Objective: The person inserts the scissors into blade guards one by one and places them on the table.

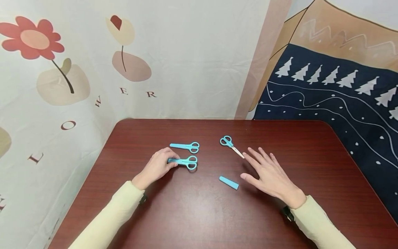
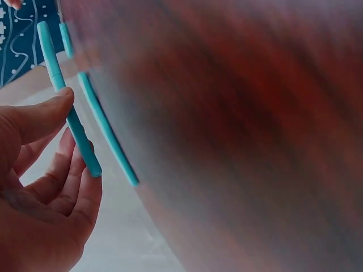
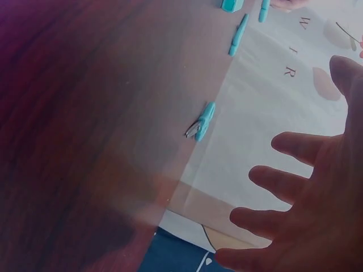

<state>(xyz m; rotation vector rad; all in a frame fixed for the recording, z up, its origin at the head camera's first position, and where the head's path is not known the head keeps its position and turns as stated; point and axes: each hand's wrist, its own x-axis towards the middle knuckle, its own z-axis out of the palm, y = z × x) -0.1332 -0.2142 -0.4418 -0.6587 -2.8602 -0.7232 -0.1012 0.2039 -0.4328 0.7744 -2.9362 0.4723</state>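
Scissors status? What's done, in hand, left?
Looks done: the farther sheathed scissors lie on the table, blades covered.
In hand: the left hand pinches a second sheathed pair by its sheath end.
Probably left, if all get sheathed: the bare-bladed scissors, whose loose sheath lies apart from them. The right hand holds nothing.
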